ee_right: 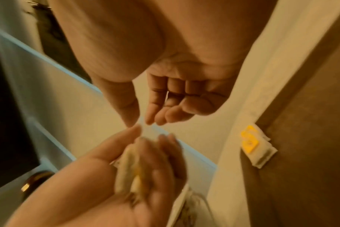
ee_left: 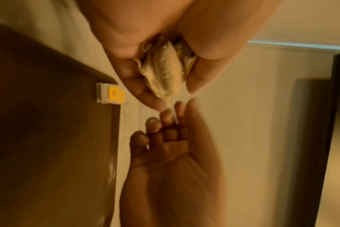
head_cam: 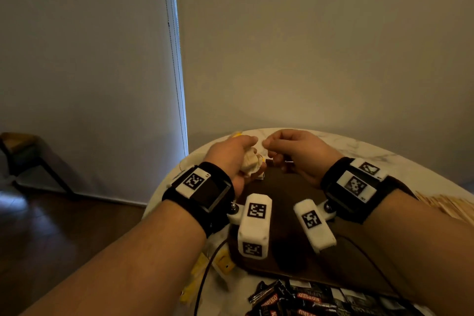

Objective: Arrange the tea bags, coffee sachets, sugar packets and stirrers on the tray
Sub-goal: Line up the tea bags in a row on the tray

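The left hand (head_cam: pixel 232 154) clutches a bunch of tea bags (ee_left: pixel 165 69) above the far left corner of the dark tray (head_cam: pixel 287 213), the right hand (head_cam: pixel 295 151) beside it with loosely curled fingers grasping nothing discernible, while coffee sachets (head_cam: pixel 307 300) lie on the counter (head_cam: pixel 372 151) nearer the person.

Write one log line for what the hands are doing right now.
left hand: holds bunch of tea bags | right hand: fingers curled, contents unclear | tray: stacked tea bags at corner | coffee sachets: off tray
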Demonstrator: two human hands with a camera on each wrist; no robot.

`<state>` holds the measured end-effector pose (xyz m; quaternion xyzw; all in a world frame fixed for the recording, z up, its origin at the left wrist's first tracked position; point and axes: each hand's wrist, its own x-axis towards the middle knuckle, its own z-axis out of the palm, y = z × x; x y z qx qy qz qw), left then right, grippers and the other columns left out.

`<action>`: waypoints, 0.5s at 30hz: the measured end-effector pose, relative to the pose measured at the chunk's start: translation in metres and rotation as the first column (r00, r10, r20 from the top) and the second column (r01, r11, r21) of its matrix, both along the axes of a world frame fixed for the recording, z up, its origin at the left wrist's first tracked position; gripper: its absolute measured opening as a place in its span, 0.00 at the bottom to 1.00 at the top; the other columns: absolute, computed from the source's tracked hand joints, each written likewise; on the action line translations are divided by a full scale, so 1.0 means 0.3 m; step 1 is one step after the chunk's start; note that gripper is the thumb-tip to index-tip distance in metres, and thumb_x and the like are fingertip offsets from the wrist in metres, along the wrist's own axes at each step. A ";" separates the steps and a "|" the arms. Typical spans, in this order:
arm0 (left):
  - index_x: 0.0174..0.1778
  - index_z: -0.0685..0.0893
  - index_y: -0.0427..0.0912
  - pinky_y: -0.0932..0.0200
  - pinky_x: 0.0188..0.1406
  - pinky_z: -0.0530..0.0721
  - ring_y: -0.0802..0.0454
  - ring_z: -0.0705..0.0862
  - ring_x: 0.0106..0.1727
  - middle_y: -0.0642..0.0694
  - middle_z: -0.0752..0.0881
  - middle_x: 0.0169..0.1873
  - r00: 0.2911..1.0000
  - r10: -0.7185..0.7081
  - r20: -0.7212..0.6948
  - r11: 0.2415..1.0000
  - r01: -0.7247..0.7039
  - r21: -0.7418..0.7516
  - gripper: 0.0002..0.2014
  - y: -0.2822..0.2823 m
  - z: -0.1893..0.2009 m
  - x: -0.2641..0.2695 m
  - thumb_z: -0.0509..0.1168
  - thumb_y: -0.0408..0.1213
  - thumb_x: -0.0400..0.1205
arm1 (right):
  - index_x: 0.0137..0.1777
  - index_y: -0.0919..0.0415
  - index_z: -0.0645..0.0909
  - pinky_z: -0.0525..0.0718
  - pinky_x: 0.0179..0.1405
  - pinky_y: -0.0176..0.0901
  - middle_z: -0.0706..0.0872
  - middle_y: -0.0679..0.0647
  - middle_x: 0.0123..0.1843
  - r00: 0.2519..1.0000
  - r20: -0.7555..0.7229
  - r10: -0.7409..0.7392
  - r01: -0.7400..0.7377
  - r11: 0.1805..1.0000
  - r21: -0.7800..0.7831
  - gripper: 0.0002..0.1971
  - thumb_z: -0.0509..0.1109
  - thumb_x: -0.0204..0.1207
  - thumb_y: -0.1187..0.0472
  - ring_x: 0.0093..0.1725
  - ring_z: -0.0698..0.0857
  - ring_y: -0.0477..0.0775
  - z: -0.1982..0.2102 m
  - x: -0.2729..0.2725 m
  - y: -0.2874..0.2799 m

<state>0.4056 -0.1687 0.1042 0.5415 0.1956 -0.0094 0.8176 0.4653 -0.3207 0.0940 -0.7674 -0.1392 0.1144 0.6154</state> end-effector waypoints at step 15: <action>0.66 0.85 0.40 0.46 0.40 0.90 0.41 0.89 0.43 0.40 0.89 0.44 0.999 -0.041 -0.027 0.996 0.038 -0.086 0.13 -0.035 -0.017 -0.177 0.64 0.43 0.90 | 0.51 0.49 0.90 0.78 0.33 0.38 0.92 0.48 0.42 0.979 0.156 0.127 -0.059 0.923 -0.379 0.18 0.87 0.65 0.44 0.35 0.85 0.43 0.023 -0.215 -0.002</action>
